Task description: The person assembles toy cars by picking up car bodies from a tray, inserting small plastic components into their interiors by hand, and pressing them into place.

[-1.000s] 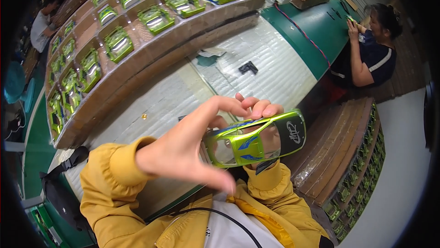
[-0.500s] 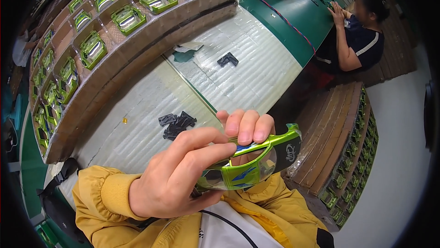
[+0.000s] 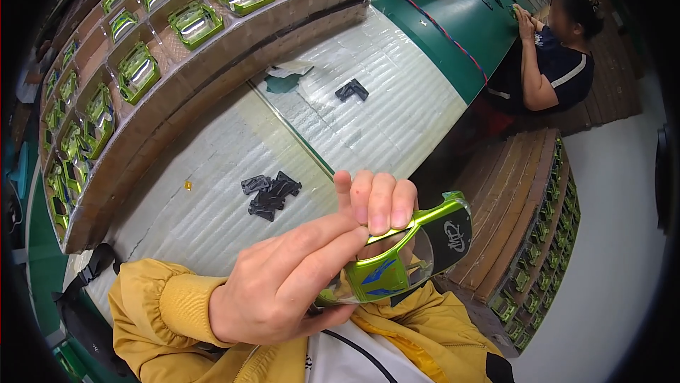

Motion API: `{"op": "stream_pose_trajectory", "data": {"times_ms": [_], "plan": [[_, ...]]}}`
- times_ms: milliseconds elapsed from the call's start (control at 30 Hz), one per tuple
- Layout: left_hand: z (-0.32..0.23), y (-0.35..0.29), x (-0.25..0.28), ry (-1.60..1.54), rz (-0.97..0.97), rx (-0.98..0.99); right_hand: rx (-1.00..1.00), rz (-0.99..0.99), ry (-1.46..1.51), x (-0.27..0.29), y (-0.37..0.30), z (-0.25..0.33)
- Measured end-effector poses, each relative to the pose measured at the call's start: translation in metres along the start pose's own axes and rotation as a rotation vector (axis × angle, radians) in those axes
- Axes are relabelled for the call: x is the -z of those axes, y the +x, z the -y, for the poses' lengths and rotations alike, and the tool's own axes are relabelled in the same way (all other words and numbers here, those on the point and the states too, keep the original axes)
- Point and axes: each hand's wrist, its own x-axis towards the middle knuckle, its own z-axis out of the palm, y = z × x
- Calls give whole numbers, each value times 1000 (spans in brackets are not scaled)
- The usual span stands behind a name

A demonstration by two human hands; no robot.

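Observation:
Just in front of my chest I hold a shiny lime-green plastic housing (image 3: pixel 386 270), with a clear curved window, blue marks and a black panel at its right end. My left hand (image 3: pixel 283 280) grips its left end, fingertips pressed on the upper edge and thumb underneath. From behind, my right hand (image 3: pixel 380 202) curls its fingers over the top edge, touching the left fingertips; its palm and thumb are hidden. A small pile of black plastic pieces (image 3: pixel 269 195) lies on the table beyond my left hand. Farther off lie a couple more black pieces (image 3: pixel 352 90).
A large divided carton (image 3: pixel 234 43) holding several green housings curves along the left and back. Stacked cartons (image 3: pixel 496 220) with similar parts stand at the right. A co-worker (image 3: pixel 552 50) sits at the green table end (image 3: pixel 453 36). A red-blue cable (image 3: pixel 443 32) crosses there.
The housing has shifted slightly right and turned, so its black panel and blue marks show more. My left hand has moved right with it; both hands keep their hold.

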Motion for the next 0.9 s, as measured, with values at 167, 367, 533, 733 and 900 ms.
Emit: {"op": "stream_pose_trajectory", "data": {"times_ms": [167,367,533,733,900], "plan": [[1,3,0,-30,2,0,-9,-18,-10,0,1,3],[19,14,12,-817,-62,512,-93,-280,-331,7,-5,7],[21,21,22,-1172,-9,767,-62,-314,-253,-4,-1,8],[18,19,24,-1212,21,787,-36,-277,-277,-8,-3,10],[12,20,19,-1063,-62,817,-37,-290,-291,-13,-4,11]]}}
